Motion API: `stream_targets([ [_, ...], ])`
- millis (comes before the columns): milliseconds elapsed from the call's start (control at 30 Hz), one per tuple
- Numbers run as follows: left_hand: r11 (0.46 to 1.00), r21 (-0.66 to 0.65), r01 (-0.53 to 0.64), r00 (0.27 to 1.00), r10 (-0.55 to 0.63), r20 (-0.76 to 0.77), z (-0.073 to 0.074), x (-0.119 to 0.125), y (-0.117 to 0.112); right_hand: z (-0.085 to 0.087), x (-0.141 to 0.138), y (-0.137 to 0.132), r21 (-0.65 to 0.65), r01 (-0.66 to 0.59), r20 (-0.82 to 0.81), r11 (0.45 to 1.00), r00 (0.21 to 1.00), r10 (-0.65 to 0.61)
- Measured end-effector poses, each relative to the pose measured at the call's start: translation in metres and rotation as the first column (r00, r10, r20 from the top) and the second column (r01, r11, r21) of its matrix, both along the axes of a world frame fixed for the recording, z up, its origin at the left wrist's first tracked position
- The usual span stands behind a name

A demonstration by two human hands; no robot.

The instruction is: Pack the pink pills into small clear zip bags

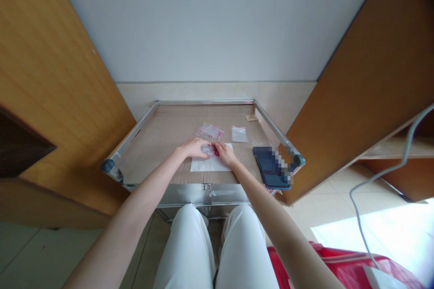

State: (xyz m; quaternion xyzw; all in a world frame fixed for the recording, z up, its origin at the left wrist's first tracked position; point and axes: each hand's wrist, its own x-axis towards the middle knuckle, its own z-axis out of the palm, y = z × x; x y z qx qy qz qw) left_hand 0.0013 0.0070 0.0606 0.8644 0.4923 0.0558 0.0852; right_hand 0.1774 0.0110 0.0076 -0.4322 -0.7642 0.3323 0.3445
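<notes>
Over a white sheet on the table, my left hand curls its thumb and fingers round the left side of a small clear plastic bag. Dark pink-red beads show at the bag's right part; whether all of them are inside it I cannot tell. My right hand pinches at the bag's right edge, its fingertips partly hidden. Just beyond my hands lie several small clear bags with pink-red beads in them. A flat clear zip bag is to their right.
A metal rail borders the brown-covered table. Near its right front corner rests a dark phone-like device, partly pixelated. Wooden panels flank both sides. A grey cable and a red bag are at right.
</notes>
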Motion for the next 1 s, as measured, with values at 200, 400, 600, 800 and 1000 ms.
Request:
stream_targets([
  [200,0.999,-0.045,0.02,0.999,-0.022,-0.04,0.008,0.005,0.004,-0.001,-0.002,0.0,0.032,-0.005,0.029,0.999,1.0,0.004],
  [400,0.998,-0.061,-0.008,0.988,-0.002,-0.153,0.019,0.014,0.007,-0.001,-0.002,0.0,0.019,-0.015,0.009,1.0,1.0,0.015],
  [600,1.0,-0.017,0.009,0.957,-0.014,-0.289,0.032,0.025,0.007,0.0,-0.001,0.0,0.02,-0.015,-0.008,1.0,1.0,0.015],
  [800,0.998,0.028,0.057,0.943,-0.045,-0.329,0.041,0.035,0.005,-0.002,-0.002,0.001,0.027,0.002,-0.021,1.0,1.0,-0.001],
  [1000,0.992,0.074,0.098,0.937,-0.067,-0.344,0.041,0.042,0.003,-0.004,-0.002,0.002,0.048,0.016,-0.025,0.999,1.0,-0.015],
])
